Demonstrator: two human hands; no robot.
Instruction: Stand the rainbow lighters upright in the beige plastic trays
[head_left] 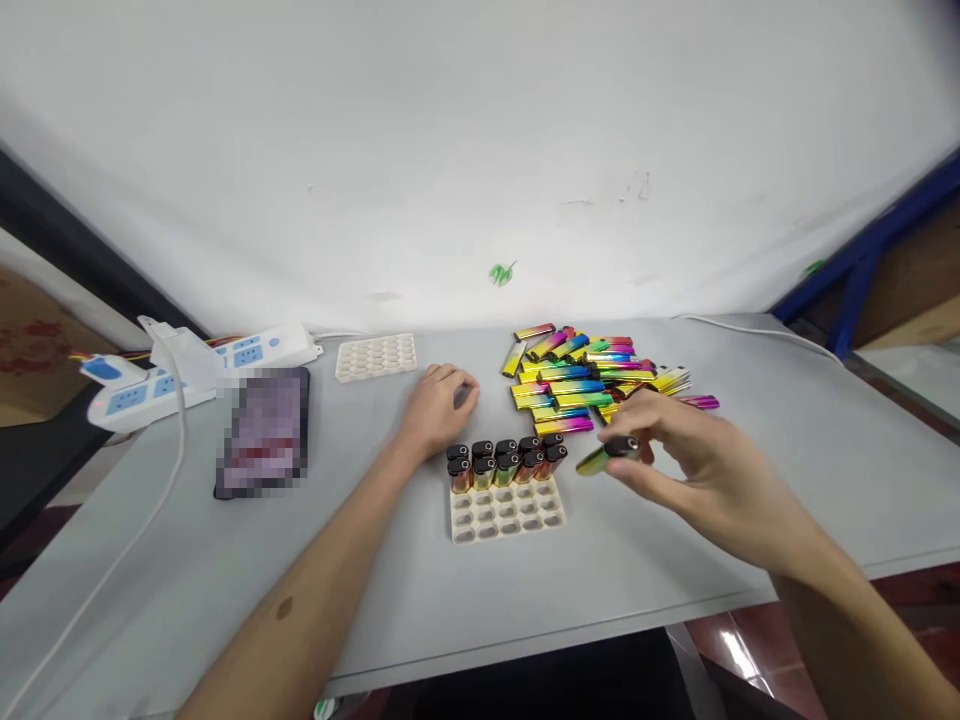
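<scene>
A cream tray (508, 515) with rows of oval slots stands in the middle of the table; upright lighters (506, 467) with black tops fill its two back rows, and the front slots hold nothing. Right of it, my right hand (675, 450) pinches one yellow-green lighter (600, 456) with a black top, held tilted. Behind that hand lies a heap of shiny multicoloured lighters (574, 375). My left hand (440, 408) rests on the table behind the tray's left corner, fingers loosely curled, with a small dark patch visible between thumb and fingers.
A second cream tray (376, 358) lies at the back left near the wall. Left of it are a white power strip (262, 348) with plugs, a dark-edged phone (264, 432) and a white cable (182, 430). A thin cable (765, 331) runs at the back right.
</scene>
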